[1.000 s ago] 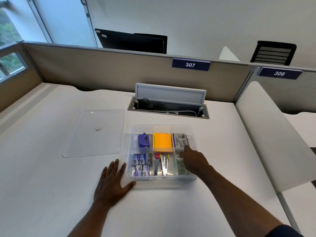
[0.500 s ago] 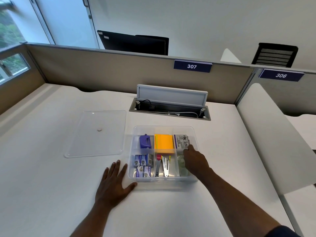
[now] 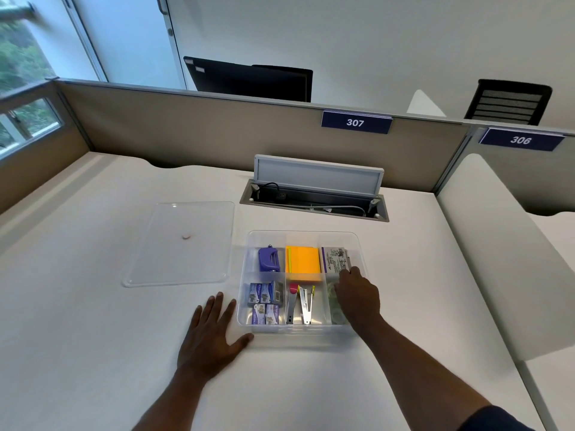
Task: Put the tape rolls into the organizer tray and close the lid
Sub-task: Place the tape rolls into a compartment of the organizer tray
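Observation:
A clear plastic organizer tray [image 3: 303, 235] sits on the white desk, divided into several compartments. Clear tape rolls [image 3: 334, 301] lie in its near right compartment, partly hidden by my right hand [image 3: 357, 295]. That hand rests inside this compartment, fingers curled down over the rolls; whether it grips one I cannot tell. My left hand [image 3: 213, 335] lies flat on the desk, fingers spread, thumb touching the tray's near left corner. The clear lid [image 3: 182, 244] lies flat on the desk to the left of the tray.
The tray also holds a purple hole punch [image 3: 268, 259], orange sticky notes [image 3: 303, 262], a printed packet [image 3: 334, 259], staple boxes [image 3: 265, 301] and staple removers [image 3: 300, 304]. An open cable hatch [image 3: 314, 203] lies behind the tray. Partition walls bound the desk.
My right hand has shifted slightly within the tray's right side. The left hand has stayed flat by the tray corner. The camera view moved a little.

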`<state>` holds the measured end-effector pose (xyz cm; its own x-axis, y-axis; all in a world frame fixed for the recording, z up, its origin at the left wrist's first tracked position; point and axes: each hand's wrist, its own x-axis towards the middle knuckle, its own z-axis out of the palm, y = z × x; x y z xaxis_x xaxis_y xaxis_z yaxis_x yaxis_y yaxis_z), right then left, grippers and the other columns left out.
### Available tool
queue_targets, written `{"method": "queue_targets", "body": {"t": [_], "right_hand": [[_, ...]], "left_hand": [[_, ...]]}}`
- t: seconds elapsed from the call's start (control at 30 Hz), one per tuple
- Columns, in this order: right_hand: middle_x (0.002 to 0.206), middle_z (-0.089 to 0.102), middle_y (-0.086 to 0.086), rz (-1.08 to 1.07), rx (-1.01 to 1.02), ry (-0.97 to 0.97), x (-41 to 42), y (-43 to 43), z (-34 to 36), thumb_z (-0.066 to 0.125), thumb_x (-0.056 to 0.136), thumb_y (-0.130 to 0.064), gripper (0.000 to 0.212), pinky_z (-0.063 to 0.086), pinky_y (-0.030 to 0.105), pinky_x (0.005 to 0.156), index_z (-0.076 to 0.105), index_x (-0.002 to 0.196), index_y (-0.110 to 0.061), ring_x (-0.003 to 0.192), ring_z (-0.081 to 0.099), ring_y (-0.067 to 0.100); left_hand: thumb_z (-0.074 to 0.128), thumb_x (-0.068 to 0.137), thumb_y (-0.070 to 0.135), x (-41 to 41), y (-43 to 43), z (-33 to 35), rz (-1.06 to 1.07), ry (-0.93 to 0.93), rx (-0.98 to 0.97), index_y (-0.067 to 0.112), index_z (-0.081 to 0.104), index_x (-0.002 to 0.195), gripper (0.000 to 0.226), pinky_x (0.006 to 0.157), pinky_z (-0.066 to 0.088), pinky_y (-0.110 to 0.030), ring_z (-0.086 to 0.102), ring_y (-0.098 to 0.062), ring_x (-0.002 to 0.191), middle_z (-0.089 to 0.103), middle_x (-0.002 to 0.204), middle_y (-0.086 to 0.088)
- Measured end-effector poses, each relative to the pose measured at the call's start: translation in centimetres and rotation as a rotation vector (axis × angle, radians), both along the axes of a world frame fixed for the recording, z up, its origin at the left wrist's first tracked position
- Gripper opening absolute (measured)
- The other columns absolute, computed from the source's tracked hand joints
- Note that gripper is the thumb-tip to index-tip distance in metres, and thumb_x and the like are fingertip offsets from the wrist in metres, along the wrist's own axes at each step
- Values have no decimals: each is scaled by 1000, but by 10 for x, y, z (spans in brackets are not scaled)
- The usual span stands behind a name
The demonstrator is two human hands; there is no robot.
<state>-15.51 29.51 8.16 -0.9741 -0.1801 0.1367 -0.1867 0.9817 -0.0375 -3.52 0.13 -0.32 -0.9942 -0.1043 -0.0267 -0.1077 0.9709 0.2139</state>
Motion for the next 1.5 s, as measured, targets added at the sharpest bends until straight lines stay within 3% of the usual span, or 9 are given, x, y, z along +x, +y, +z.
{"method": "queue_targets", "body": {"t": [0.17,0.27,0.37,0.67,1.03,1.5], "right_hand": [[76,67,17,-17,-67,-53,3,-2,2,81,72,-19,25,54,34,43,66,79,-1,50,67,29],[95,64,17,-27,-110,-79,0,-3,3,63,88,-25,25,58,38,60,61,98,-1,72,69,32],[102,60,14,-74,-126,-84,-2,-6,5,50,95,-26,27,57,37,67,57,107,-4,82,67,30],[110,66,20,-267,-348,-330,-9,2,6,55,85,-10,23,54,33,77,59,106,0,99,66,36],[110,65,18,-201,-308,-317,-7,7,11,52,84,-11,20,52,35,77,53,104,-4,98,65,37],[107,68,10,-63,-207,-395,21,6,2,52,82,-15,20,52,34,81,59,101,-13,97,66,31]], "left_hand": [[20,77,84,0,0,-1,4,-2,-2,27,13,150,94,122,4,-40,0,-18,148,5,161,-4],[18,76,85,0,0,-1,12,-1,-14,28,15,150,93,122,5,-40,3,-19,149,7,161,-4],[19,76,84,0,0,-1,13,1,-9,28,15,150,93,122,5,-40,3,-19,149,7,161,-4],[16,75,84,0,1,-1,13,-4,-32,29,11,151,94,122,3,-38,-1,-17,149,4,162,-3],[17,76,84,0,0,-1,4,-7,-20,27,12,151,94,122,5,-40,-1,-18,149,4,161,-4],[17,76,84,1,2,2,1,-4,-27,25,13,151,94,122,5,-40,0,-19,149,4,161,-6]]}}
